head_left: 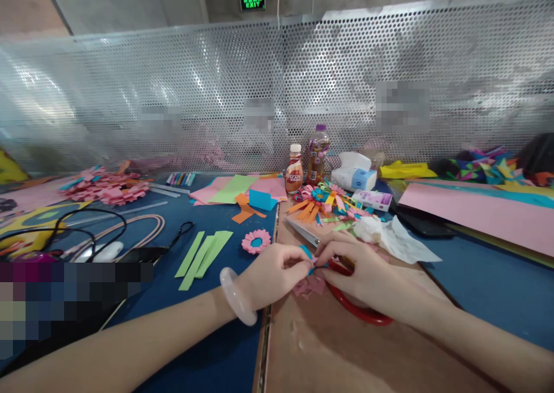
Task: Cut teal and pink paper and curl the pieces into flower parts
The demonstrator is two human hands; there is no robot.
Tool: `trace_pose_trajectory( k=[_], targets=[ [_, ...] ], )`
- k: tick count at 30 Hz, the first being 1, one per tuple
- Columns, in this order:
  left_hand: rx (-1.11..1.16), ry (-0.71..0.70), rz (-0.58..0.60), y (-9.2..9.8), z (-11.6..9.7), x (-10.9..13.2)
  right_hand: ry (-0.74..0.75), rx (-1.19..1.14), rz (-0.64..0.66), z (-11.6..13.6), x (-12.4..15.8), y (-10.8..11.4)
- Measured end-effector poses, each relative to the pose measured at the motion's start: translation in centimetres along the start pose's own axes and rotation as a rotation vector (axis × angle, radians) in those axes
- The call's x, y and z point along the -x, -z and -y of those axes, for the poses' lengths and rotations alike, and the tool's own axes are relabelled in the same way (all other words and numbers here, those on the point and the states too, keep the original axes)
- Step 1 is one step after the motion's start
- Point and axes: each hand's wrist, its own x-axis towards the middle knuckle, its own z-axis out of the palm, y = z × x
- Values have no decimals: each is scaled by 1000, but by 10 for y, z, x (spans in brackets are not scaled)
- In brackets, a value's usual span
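Paper (307, 252), blue and small, is at the fingertips of both hands, above the brown board (329, 358). The left hand (277, 269) pinches it between thumb and finger. The right hand (363, 269) has its fingers bent to the same place, but I cannot tell what exactly they grasp. Scissors (383, 318) with red handles lie under the right hand. Pink scraps (310, 288) are below the fingertips. A pink flower (256, 241) lies near the left hand, and green strips (205, 257) farther left.
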Motion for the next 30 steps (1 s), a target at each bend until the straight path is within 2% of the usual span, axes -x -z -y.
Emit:
trace_pose_trajectory(
  k=[6, 12, 22, 30],
  targets=[
    [118, 30, 58, -1, -1, 0, 5, -20, -1, 1, 0, 0],
    [18, -2, 28, -1, 1, 1, 9, -26, 1, -4, 1, -1],
    [-10, 6, 22, -1, 0, 2, -9, -25, 24, -4, -1, 0],
    [100, 38, 42, -2, -1, 2, -50, -4, 61, -2, -1, 5]
  ],
)
